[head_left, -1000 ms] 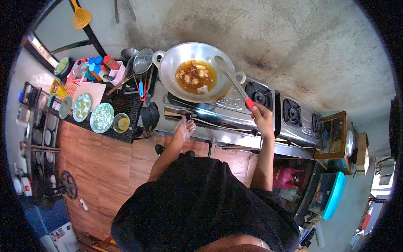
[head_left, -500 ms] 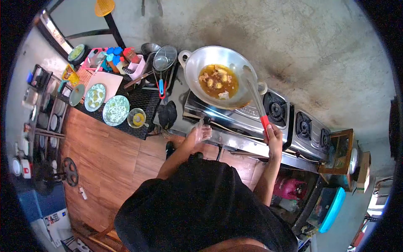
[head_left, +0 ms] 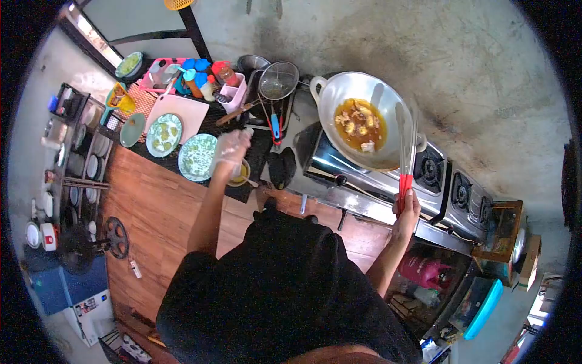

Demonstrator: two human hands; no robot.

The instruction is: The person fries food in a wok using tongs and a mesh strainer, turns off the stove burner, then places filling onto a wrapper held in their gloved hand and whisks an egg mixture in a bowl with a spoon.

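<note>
My right hand is closed on the red handle of metal tongs, whose metal end reaches over the right side of a large wok. Several pieces of food lie in brown oil in the wok, which sits on the stove. My left hand, in a clear plastic glove, hovers over the side table, partly covering a small bowl of yellow liquid. Just left of it is a plate of white-and-green pieces. Motion blurs its fingers. Farther left lies another plate with food pieces.
Strainers, bottles and a pink cutting board stand along the back of the side table. Stove burners are right of the wok. A pink gas cylinder is below, and a dish rack stands far left.
My left hand has moved left from the stove's front edge to over the small bowl. The tongs have turned more upright in my right hand. The view has swung toward the left.
</note>
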